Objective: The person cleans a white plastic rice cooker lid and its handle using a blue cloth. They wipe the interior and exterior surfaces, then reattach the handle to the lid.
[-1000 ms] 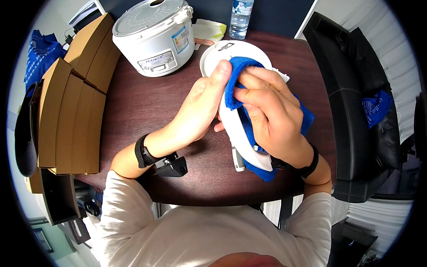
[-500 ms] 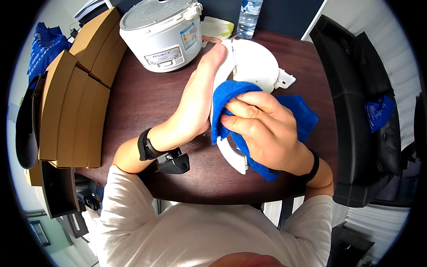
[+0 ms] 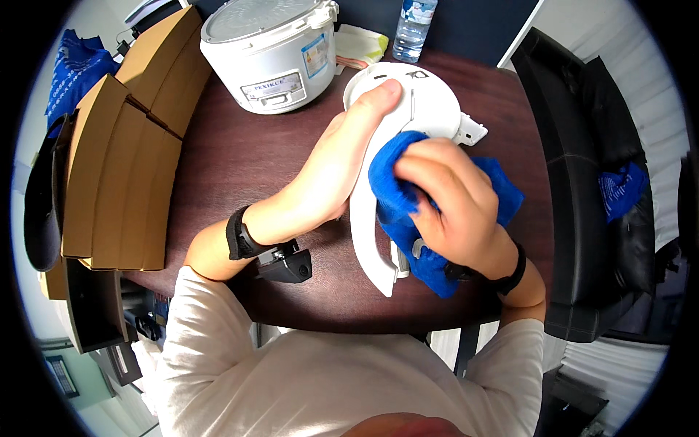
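A white appliance with a long curved arm and a round disc-shaped end lies lengthwise in front of me; I cannot make out its exact kind. My left hand grips it from the left side, thumb laid along its upper part, fingers mostly hidden beneath. In my right hand is a bunched blue cloth, pressed against the right side of the curved arm just below the disc. The cloth's loose ends hang below and to the right of that hand. A small white tab juts out to the right of the disc.
A white rice cooker stands at the back left, with a folded light cloth and a water bottle beside it. Cardboard boxes line the left edge of the dark table. A black sofa is to the right.
The white appliance has turned, so its disc and curved arm show more of their faces. My left hand has shifted slightly right with it. The right hand and cloth have moved slightly right.
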`<action>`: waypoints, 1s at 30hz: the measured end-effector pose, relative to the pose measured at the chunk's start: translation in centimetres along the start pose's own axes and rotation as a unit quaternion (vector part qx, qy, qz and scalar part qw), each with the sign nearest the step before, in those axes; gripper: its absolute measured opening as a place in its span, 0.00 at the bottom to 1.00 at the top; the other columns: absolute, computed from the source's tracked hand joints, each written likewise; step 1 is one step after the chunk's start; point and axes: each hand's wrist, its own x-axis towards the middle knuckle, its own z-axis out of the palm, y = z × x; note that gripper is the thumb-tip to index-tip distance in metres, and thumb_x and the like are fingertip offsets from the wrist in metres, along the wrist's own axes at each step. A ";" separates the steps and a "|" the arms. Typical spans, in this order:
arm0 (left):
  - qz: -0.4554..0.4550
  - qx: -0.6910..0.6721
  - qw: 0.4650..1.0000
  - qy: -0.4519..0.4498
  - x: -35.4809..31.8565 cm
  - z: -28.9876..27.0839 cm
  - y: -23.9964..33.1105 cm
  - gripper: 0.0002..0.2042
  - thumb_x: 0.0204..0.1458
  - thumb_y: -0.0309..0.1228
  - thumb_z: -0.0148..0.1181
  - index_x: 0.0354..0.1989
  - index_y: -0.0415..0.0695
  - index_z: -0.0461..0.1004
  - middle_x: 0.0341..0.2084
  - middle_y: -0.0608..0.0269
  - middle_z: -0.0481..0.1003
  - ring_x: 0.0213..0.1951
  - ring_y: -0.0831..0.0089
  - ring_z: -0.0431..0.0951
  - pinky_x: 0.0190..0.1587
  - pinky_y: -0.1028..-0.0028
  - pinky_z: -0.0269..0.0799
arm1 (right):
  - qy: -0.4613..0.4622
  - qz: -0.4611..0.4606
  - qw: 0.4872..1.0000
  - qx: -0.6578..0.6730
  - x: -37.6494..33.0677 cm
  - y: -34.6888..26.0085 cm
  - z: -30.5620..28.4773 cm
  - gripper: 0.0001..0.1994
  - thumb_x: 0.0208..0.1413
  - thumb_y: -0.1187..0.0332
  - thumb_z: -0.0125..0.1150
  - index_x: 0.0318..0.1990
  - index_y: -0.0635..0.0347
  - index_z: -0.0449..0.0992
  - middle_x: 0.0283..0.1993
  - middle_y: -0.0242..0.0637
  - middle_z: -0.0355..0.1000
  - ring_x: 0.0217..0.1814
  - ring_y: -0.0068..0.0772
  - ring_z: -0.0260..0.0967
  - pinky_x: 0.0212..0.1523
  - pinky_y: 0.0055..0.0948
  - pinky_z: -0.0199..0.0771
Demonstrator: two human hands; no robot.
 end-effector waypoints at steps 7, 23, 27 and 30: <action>-0.034 -0.031 0.999 -0.024 0.4 -0.5 -0.8 0.24 0.57 0.49 0.49 0.47 0.37 0.71 0.38 0.62 0.75 0.37 0.81 0.74 0.41 0.79 0.70 | -0.028 0.006 0.999 -0.016 -0.1 -0.3 -0.3 0.20 0.35 0.78 0.65 0.42 0.65 0.72 0.41 0.43 0.68 0.40 0.44 0.70 0.42 0.37 0.73; -0.073 -0.045 0.995 -0.047 0.1 -0.4 -0.5 0.17 0.57 0.46 0.52 0.39 0.43 0.72 0.26 0.71 0.71 0.27 0.85 0.67 0.29 0.82 0.63 | -0.106 -0.078 0.991 -0.017 0.2 -0.5 0.1 0.15 0.36 0.72 0.63 0.36 0.62 0.74 0.34 0.37 0.68 0.32 0.34 0.67 0.33 0.27 0.72; -0.062 0.001 0.996 -0.067 -0.1 -1.0 -0.3 0.17 0.56 0.46 0.53 0.41 0.43 0.72 0.28 0.71 0.72 0.27 0.85 0.68 0.29 0.82 0.63 | -0.094 -0.094 0.991 -0.028 0.0 -1.3 0.3 0.13 0.38 0.71 0.62 0.35 0.60 0.75 0.33 0.35 0.68 0.32 0.32 0.66 0.30 0.27 0.71; -0.051 -0.003 0.995 -0.085 -0.2 -1.3 -0.5 0.18 0.57 0.45 0.52 0.45 0.41 0.71 0.33 0.68 0.74 0.31 0.84 0.70 0.33 0.82 0.66 | -0.082 -0.094 0.991 -0.053 -0.2 -1.1 0.4 0.13 0.37 0.70 0.63 0.35 0.57 0.77 0.32 0.34 0.68 0.31 0.31 0.67 0.27 0.26 0.70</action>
